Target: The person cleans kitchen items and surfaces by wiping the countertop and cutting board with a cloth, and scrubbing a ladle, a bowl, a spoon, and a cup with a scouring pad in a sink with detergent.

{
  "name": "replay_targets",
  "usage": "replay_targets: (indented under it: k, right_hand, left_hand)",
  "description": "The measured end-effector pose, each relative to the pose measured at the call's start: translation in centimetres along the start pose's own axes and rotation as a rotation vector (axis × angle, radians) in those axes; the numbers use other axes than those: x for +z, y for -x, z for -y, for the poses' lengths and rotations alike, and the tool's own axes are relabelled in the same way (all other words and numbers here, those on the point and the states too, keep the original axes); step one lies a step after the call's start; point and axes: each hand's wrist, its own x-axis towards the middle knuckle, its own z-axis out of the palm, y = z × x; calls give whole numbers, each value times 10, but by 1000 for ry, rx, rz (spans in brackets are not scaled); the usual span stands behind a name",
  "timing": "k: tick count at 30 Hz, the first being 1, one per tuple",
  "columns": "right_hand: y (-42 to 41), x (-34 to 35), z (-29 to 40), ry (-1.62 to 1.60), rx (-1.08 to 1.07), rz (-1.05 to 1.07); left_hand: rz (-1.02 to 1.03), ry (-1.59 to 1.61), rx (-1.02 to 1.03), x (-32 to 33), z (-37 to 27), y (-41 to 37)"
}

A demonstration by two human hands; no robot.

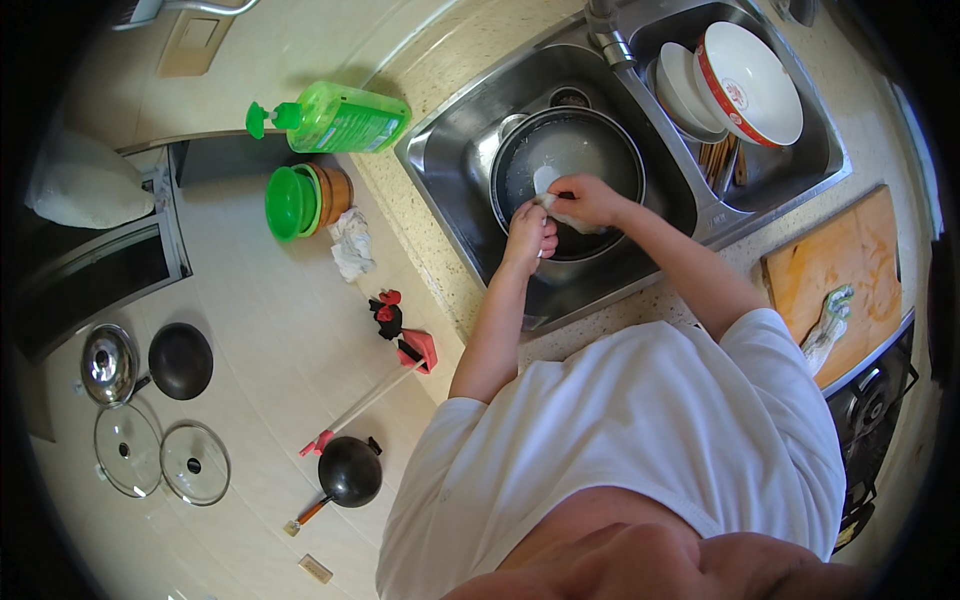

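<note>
A large round dark pan (517, 161) sits in the left basin of a stainless steel sink (469, 112), wet inside. Over its near part, my right hand (589, 199) pinches a pale wet cloth (574, 214). My left hand (531, 232), at the pan's near left edge, is closed on the cloth's other end. The faucet (611, 41) stands at the divider between the basins. In the right basin, white bowls, one with a red patterned rim (750, 82), lean tilted above several wooden chopsticks (712, 161).
A green pump bottle (349, 118) lies at the upper left in view, by green bowls (289, 202) and a white cloth (352, 244). A wooden cutting board (840, 262) with a glove (829, 322) on it is at right, beside a gas stove (870, 412). Pans and lids hang on the left wall.
</note>
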Motion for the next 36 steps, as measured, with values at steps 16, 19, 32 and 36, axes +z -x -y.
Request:
replay_targets:
  k: [16,19,32,36]
  right_hand:
    - [13,2,9,-58,-199,-521]
    - [4,8,18,119,-122,-542]
    - [-24,-17,-22,628,453,90]
    - [-19,-10,-40,537,361,147]
  left_hand:
    - [122,88,155,10,7,10]
    - [123,28,179,23,8,17]
    - [1,-389,369,3,20,-12]
    - [-273,-1030,736,-6,35,-56]
